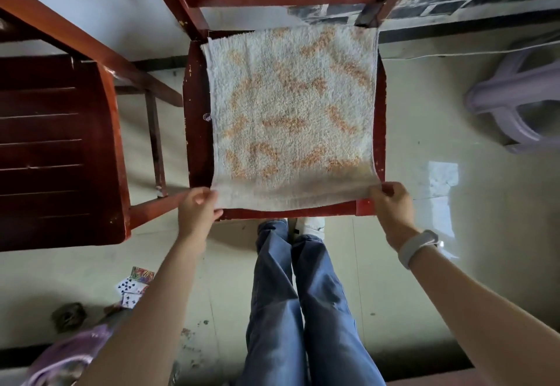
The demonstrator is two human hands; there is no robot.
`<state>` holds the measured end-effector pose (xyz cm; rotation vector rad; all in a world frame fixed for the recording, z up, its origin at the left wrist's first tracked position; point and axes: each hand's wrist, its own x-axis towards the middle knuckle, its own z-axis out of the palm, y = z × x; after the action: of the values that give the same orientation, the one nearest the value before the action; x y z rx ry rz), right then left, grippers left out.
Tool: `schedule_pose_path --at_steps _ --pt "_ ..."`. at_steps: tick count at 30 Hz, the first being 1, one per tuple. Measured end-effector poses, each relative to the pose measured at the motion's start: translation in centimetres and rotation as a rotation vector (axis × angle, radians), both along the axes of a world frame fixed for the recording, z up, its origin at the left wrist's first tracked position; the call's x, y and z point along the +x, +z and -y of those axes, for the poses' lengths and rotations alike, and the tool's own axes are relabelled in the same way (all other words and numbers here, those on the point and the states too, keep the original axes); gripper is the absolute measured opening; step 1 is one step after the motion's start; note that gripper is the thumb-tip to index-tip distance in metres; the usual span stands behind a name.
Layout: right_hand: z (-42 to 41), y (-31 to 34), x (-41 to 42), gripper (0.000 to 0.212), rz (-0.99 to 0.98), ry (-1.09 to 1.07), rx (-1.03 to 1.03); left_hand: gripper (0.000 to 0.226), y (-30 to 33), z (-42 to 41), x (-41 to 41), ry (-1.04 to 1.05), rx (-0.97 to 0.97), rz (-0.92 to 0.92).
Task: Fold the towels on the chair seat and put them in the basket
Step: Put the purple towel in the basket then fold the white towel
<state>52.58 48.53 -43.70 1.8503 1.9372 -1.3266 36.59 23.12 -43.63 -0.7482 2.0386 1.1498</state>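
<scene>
Two hands hold the near edge of a towel spread on a chair seat.

The white towel [292, 113] with orange marks lies flat on the red chair seat [197, 131] — it covers most of the seat, and its far edge reaches the back of the chair. The left hand [197, 207] pinches the near left corner of the towel, at the front left corner of the seat. The right hand [391, 204] pinches the near right corner, at the front right corner of the seat — a pale band [416, 247] sits on that wrist. Another dark red chair [57, 149] stands to the left. Some playing cards [133, 287] lie on the floor by the left arm. A pale purple stool [512, 98] stands on the floor to the right.
</scene>
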Motion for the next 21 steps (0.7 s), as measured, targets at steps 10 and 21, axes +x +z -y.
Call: schedule_pose_path --at_steps 10,21 --pt "-2.2 2.6 -3.2 0.007 -0.303 -0.114 0.104 0.016 1.3 -0.8 -4.1 -0.061 0.056 -0.220" --pt "0.3 -2.4 -0.9 0.022 0.117 0.143 0.154 0.021 -2.9 0.6 0.6 -0.367 -0.315 -0.250"
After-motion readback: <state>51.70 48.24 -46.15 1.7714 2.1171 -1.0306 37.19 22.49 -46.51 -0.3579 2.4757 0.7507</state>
